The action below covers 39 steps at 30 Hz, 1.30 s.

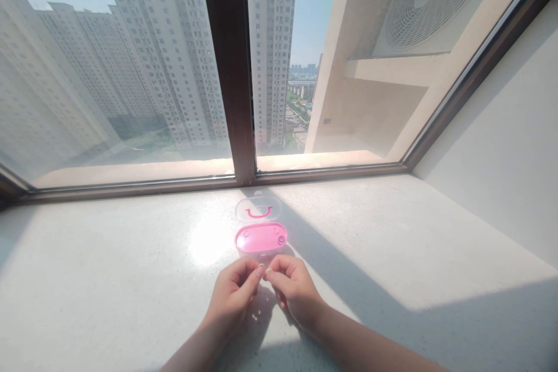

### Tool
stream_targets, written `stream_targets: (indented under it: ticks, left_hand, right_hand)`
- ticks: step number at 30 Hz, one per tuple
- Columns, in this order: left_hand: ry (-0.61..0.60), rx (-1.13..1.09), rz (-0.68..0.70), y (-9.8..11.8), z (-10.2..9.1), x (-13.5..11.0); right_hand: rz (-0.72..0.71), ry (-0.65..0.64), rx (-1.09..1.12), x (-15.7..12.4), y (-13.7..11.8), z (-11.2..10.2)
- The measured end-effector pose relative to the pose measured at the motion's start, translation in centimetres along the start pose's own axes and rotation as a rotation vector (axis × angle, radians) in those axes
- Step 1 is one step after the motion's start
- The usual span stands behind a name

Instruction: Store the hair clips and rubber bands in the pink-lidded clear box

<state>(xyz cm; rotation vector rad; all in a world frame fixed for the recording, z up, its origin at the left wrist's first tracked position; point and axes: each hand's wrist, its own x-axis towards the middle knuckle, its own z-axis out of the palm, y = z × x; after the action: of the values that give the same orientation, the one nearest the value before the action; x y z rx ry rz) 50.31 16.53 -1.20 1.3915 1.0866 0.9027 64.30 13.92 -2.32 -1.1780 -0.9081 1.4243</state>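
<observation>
My left hand (238, 290) and my right hand (294, 288) meet fingertip to fingertip above the sill. Both are closed in a pinch, thumb against index finger. Whatever is between the fingertips is too small to make out. Just beyond them stands an oval pink box (261, 238) without its cover, with a few small ring-like items inside, one of them dark at the right end. Behind the box lies a clear oval lid (258, 202) with a pink handle, flat on the sill.
The pale windowsill (131, 279) is lit by strong sun, with a bright glare left of the box and shadow bands to the right. A dark window frame (231, 70) rises behind the lid. A white wall (492, 145) bounds the right side.
</observation>
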Motion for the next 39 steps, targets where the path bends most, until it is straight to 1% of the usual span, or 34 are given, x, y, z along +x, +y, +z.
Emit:
stream_targets:
  ticks: [7,15,20,26,33,39]
  left_hand:
    - [-0.020,0.018,0.015,-0.17,-0.11,0.00]
    - [-0.020,0.009,0.024,0.00,-0.01,-0.06]
    - [-0.004,0.008,0.028,-0.27,0.00,-0.01]
    - [-0.034,0.035,0.026,-0.49,-0.05,0.17]
    - [-0.021,0.065,0.037,-0.59,-0.07,-0.05]
    - [-0.024,0.040,0.030,-0.50,-0.06,-0.07]
  right_hand:
    - [-0.018,-0.005,0.019,0.04,0.30,-0.10]
    - [-0.026,-0.012,0.020,0.18,0.46,-0.18]
    - [-0.025,-0.012,0.018,0.19,0.33,-0.22]
    - [-0.030,-0.015,0.015,0.27,0.52,-0.26]
    - [-0.030,-0.022,0.027,0.19,0.48,-0.31]
    - [-0.036,-0.020,0.034,0.20,0.38,-0.27]
